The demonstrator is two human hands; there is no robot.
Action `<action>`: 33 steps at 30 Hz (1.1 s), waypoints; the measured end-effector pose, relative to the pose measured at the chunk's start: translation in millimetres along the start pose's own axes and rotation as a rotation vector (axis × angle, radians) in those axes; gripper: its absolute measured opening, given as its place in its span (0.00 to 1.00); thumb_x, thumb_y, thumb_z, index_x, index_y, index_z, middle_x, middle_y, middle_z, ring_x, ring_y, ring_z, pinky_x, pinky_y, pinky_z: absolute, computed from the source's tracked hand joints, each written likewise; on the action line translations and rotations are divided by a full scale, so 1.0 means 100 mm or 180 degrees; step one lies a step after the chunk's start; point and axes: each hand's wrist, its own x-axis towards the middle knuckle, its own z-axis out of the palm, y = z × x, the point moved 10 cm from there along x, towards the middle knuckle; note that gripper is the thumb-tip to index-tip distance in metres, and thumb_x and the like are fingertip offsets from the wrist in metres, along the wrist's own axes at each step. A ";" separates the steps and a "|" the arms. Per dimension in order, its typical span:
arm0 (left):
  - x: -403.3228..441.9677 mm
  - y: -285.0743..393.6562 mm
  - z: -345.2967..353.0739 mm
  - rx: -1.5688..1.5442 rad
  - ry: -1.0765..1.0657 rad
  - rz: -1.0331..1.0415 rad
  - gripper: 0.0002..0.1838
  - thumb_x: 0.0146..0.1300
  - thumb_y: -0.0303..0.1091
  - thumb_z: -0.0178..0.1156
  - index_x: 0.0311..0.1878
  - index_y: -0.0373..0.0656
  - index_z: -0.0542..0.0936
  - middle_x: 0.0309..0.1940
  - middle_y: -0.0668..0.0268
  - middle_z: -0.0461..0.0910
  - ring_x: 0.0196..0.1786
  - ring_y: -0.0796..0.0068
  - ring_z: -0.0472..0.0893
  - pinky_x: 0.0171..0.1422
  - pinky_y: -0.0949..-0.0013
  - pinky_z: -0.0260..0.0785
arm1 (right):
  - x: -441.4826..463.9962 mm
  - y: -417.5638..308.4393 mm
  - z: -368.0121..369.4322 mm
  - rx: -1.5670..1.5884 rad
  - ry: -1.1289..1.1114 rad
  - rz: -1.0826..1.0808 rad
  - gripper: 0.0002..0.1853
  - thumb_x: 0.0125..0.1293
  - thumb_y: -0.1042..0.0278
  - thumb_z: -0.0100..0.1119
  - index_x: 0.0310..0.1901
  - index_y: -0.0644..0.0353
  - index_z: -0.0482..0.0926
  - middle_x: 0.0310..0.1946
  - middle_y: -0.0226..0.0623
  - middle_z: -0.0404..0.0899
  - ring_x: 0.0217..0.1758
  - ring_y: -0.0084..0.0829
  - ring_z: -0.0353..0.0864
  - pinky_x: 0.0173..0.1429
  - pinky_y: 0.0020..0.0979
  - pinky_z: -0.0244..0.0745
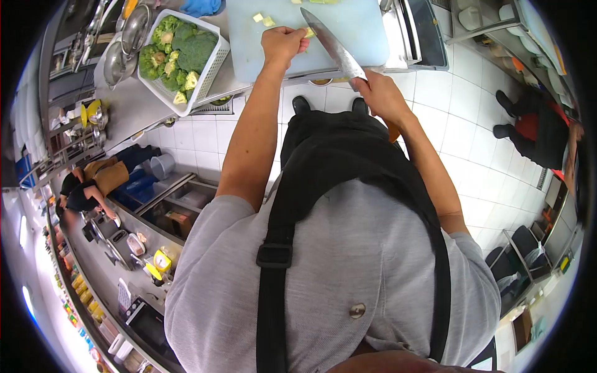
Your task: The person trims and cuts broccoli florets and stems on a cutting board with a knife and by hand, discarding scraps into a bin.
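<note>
My right hand (384,95) is closed around the handle of a large kitchen knife (336,48), whose blade points up and to the left over the pale blue cutting board (249,59). The fingers of my left hand (285,46) are pinched on a small pale green vegetable piece (310,32), just left of the blade. Several cut pale green chunks (263,20) lie on the board beyond that hand. Left of the board stands a white plastic basket (214,57) full of broccoli (191,50).
Metal bowls (135,31) sit beside the basket, and a blue cloth (202,6) lies behind it. A grey bin (435,37) stands right of the counter. One person (102,180) works at a counter on the left; another (538,127) stands on the right.
</note>
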 end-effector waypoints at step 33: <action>-0.35 0.28 -0.07 0.2297 -0.0391 0.1378 0.25 0.61 0.56 0.76 0.42 0.40 0.93 0.31 0.55 0.91 0.35 0.66 0.91 0.47 0.64 0.82 | -0.30 0.33 -0.54 0.0406 0.0396 0.0379 0.22 0.83 0.54 0.54 0.47 0.72 0.80 0.23 0.40 0.78 0.18 0.33 0.81 0.28 0.38 0.78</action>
